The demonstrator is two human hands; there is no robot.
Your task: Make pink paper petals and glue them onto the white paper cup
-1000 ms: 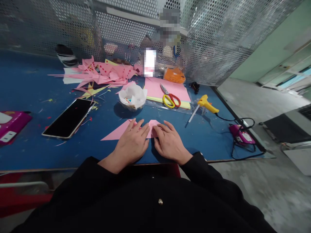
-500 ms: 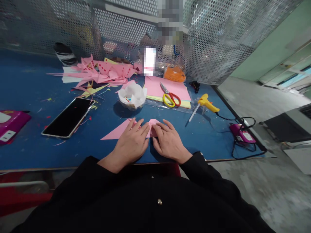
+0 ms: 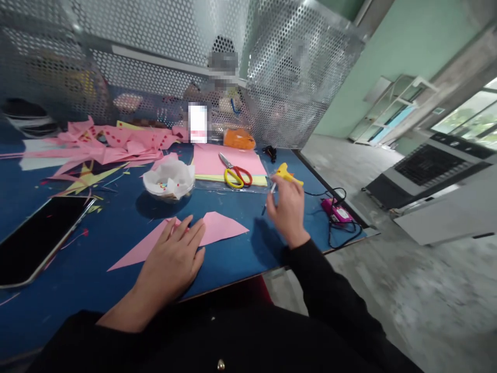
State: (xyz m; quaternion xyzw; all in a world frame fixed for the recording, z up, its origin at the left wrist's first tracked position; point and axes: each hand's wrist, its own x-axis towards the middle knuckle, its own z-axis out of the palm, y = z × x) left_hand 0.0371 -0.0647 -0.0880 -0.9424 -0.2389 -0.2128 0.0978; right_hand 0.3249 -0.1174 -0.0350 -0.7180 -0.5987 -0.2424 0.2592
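Observation:
My left hand [image 3: 171, 261] lies flat and open on a folded pink paper triangle [image 3: 223, 228] near the front edge of the blue table [image 3: 240, 207]. My right hand [image 3: 286, 210] is lifted off the paper and sits to the right at the yellow glue gun [image 3: 286, 172]. Its fingers curl over the gun's body and its thumb is beside the nozzle. Motion slightly blurs this hand.
Red-and-yellow scissors [image 3: 236, 176] rest on a stack of pink and yellow sheets [image 3: 209, 160]. Behind the triangle stands a bowl lined with white paper [image 3: 169, 181]. A phone [image 3: 37, 238] lies at the left, pink paper pieces [image 3: 104, 147] at the back, a magenta plug with black cable [image 3: 339, 215] at the right edge.
My right hand left the pink paper and moved right to the glue gun. My left hand stayed on the paper. The camera turned right and closer.

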